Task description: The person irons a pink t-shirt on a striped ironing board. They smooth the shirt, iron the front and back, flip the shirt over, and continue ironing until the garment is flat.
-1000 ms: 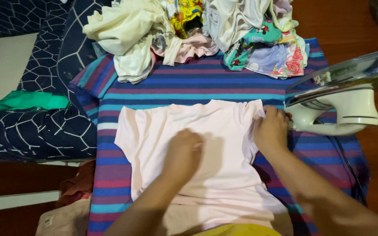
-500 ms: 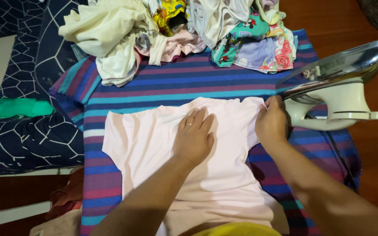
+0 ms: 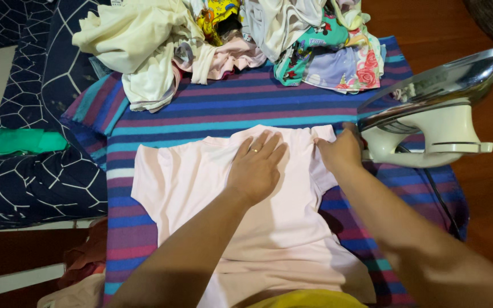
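1. Your left hand lies flat and open on the pink shirt.
2. Your right hand pinches the shirt's edge, just beside the iron.
3. The shirt lies spread on the striped cloth.

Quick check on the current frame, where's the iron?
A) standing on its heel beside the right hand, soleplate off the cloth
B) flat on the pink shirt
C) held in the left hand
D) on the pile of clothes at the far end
A: the iron stands on its heel on the striped cloth, soleplate tilted up, just beyond the right hand; the left hand lies flat on the pink shirt.
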